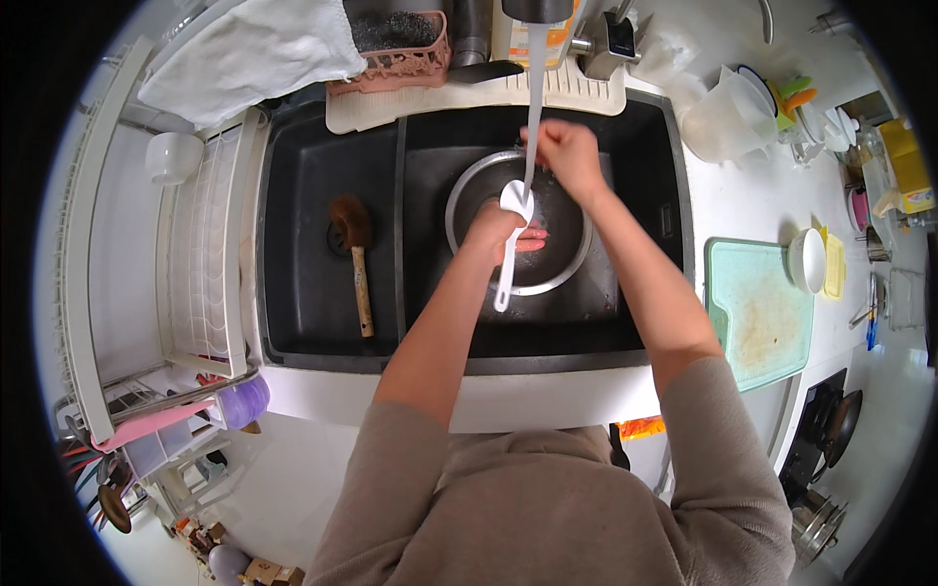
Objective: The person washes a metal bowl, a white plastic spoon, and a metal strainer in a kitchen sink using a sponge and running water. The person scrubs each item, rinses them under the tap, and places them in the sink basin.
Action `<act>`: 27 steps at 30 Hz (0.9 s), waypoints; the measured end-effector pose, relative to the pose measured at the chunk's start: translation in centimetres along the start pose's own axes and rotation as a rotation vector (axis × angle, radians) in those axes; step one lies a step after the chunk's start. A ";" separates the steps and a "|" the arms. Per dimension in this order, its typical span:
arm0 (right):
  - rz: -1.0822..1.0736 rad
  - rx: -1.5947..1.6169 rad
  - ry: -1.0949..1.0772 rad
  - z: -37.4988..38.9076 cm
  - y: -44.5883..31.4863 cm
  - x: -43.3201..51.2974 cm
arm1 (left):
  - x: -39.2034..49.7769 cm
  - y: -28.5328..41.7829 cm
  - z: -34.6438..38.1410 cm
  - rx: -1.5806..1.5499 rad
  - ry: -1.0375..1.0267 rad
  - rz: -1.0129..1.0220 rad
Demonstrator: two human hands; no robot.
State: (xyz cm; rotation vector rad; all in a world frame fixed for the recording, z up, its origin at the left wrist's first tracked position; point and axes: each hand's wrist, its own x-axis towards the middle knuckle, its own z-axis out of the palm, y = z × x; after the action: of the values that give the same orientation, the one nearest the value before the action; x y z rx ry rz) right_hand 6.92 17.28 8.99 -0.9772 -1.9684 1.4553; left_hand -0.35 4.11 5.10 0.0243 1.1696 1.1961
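Observation:
My left hand [492, 228] holds a white plastic spoon [507, 264] over a round metal bowl [579, 265] in the right basin of the black double sink. Water from the faucet [538, 9] runs onto the spoon's head. My right hand [571, 150] is raised beside the stream, above the bowl's far edge, with its fingers curled; whether something small is between them cannot be made out. Some water shows in the bowl, partly hidden by my left hand. In the left basin lies a brown-headed brush [353, 223] with a wooden handle, beside the drain.
A cream drying mat [410, 99] with a pink sponge basket [410, 66] and a dark-bladed knife [485, 72] lies behind the sink. On the right are a green cutting board [762, 315] and a white bowl [806, 261]. A white dish rack [238, 242] stands left.

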 end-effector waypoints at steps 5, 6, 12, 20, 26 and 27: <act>-0.135 0.195 -0.036 -0.1 -3.6 5.4 | -2.6 0.6 -1.6 0.194 0.131 0.052; -0.111 0.162 -0.049 -0.2 -3.9 6.0 | -2.9 0.8 -2.0 0.270 0.199 0.112; -0.234 0.226 0.260 0.2 -6.6 7.0 | -4.0 1.4 -5.4 0.977 0.715 0.661; -0.157 0.283 0.297 0.7 -5.3 7.1 | -1.6 -0.7 -5.6 1.128 0.871 0.729; -0.193 -0.212 0.297 3.6 1.3 3.8 | -0.5 -1.1 -7.6 0.941 0.819 0.491; -0.280 -0.244 0.210 5.0 3.6 1.8 | -0.1 -1.3 -7.6 0.925 0.851 0.511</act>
State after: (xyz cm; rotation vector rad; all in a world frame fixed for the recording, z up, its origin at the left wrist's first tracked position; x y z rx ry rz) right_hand 3.01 16.32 3.99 -0.8711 -2.0594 0.9397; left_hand -4.78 -0.60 0.99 0.5878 2.5108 0.9956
